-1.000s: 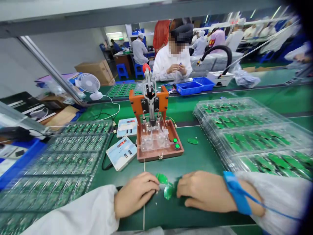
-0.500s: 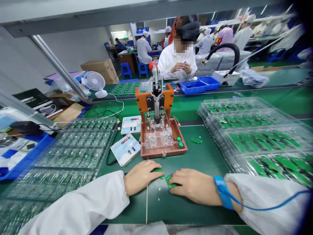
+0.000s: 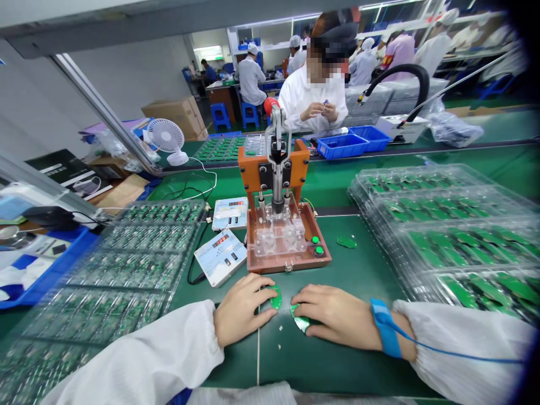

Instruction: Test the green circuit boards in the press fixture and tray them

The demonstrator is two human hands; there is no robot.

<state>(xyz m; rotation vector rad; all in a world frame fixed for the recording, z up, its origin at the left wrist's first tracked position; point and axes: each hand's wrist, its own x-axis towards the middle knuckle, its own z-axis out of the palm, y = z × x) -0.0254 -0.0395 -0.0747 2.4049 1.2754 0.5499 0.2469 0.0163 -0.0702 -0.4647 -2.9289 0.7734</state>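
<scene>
My left hand point(image 3: 243, 310) rests low over the green bench, its fingers closed around the edge of a small green circuit board point(image 3: 275, 298). Facing it, my right hand point(image 3: 331, 313) grips another green circuit board point(image 3: 300, 322) between thumb and fingers; a blue wrist strap point(image 3: 386, 329) circles that wrist. A narrow gap separates the two boards. Just beyond the hands stands an orange press fixture point(image 3: 273, 174) on a brown wooden base point(image 3: 270, 263), with clear plastic blocks point(image 3: 280, 239) under its plunger. My fingers partly cover both boards.
A loose green board point(image 3: 346, 242) lies right of the fixture. Two display boxes point(image 3: 221, 256) sit at its left. Trays of boards fill the left point(image 3: 122, 259) and right point(image 3: 447, 222) sides. Small white scraps point(image 3: 280, 328) dot the bench. A co-worker point(image 3: 314, 98) sits opposite.
The two boards are a little farther apart and show more of their faces. My left fingers have shifted on their board. The whole view has moved slightly.
</scene>
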